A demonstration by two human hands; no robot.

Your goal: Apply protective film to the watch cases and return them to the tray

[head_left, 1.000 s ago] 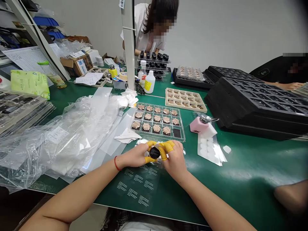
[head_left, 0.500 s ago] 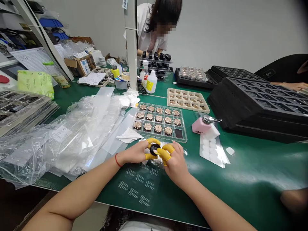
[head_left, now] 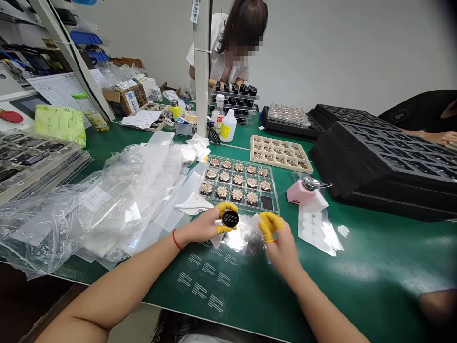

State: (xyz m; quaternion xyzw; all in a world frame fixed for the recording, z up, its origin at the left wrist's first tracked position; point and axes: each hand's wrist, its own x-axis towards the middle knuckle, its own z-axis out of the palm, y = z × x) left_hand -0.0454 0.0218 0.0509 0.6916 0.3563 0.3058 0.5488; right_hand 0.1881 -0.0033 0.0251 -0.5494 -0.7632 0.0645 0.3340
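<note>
While tray [head_left: 267,203] and bottle [head_left: 301,192] sit beyond, the left hand [head_left: 206,224] pinches a disc [head_left: 230,219], right hand's [head_left: 282,242] grip unclear.

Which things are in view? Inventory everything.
disc: 1, black, centre
clear tray: 1, transparent, centre
patterned pieces: 14, rose-gold, in the clear tray
printed film: 1, clear, front centre
shallow tray: 1, beige, beyond the clear tray
pump bottle: 1, pink, right of the clear tray
pad sheets: uncounted, white, near the pump bottle
stacked trays: several, black, right
plastic bags: several, clear, left
clutter: uncounted, mixed colours, back left and centre
table: 1, green, under the trays
co-workers: at least 2, in white and black, back and right
left hand: 1, yellow finger covers, holding the disc
right hand: 1, yellow finger covers, right of the disc
</note>
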